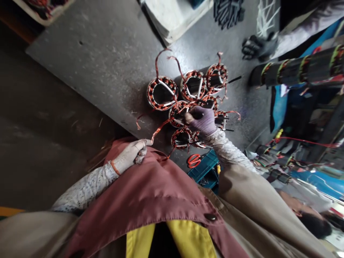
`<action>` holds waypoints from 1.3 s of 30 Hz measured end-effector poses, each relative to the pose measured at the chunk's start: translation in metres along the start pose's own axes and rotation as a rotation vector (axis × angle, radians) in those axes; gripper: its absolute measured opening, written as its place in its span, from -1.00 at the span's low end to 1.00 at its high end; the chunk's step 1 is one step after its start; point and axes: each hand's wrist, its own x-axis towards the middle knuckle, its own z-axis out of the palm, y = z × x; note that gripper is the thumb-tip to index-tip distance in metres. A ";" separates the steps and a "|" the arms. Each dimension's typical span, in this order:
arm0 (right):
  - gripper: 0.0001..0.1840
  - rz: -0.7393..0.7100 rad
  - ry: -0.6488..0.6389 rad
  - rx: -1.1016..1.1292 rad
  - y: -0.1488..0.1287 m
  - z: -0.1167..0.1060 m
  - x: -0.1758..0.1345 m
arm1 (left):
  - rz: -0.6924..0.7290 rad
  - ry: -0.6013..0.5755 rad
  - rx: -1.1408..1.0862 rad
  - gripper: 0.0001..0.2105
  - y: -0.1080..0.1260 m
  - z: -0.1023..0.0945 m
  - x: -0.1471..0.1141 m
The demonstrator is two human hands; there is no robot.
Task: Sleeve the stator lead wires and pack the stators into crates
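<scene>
My left hand (135, 151), in a pale glove, is closed, pinching the end of a twisted copper wire lead (160, 129). That lead runs up to a copper-wound motor stator (176, 117) in a close group of several on the metal table. My right hand (202, 121), in a purple glove, is over this group with thumb and fingers closed at the stator's edge; what they pinch is hidden. Another stator (162, 94) stands upright at the group's left, a white sleeve across its opening and a loose lead rising from it. Stators beneath my right hand are partly covered.
Orange-handled scissors (194, 161) lie beside a teal bin (205, 166) near my apron. At the back are a white tray (174, 25), black sleeves (229, 13) and white sleeves (266, 19). A co-worker's gloved hand (259, 46) rests near stacked stators (295, 70) on the right.
</scene>
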 end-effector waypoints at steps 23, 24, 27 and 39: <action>-0.71 -0.325 -0.044 -0.421 -0.082 0.028 0.059 | 0.103 -0.015 0.031 -0.63 0.015 -0.006 -0.007; -0.70 -0.318 -0.050 -0.451 -0.079 0.032 0.061 | 0.095 -0.012 0.033 -0.63 0.014 -0.007 -0.007; -0.73 -0.339 -0.036 -0.399 -0.076 0.033 0.067 | 0.107 -0.005 0.048 -0.60 0.010 -0.008 -0.009; -0.78 -0.170 0.316 0.769 -0.061 -0.051 -0.095 | 0.681 -0.211 1.007 -0.43 0.072 0.050 -0.035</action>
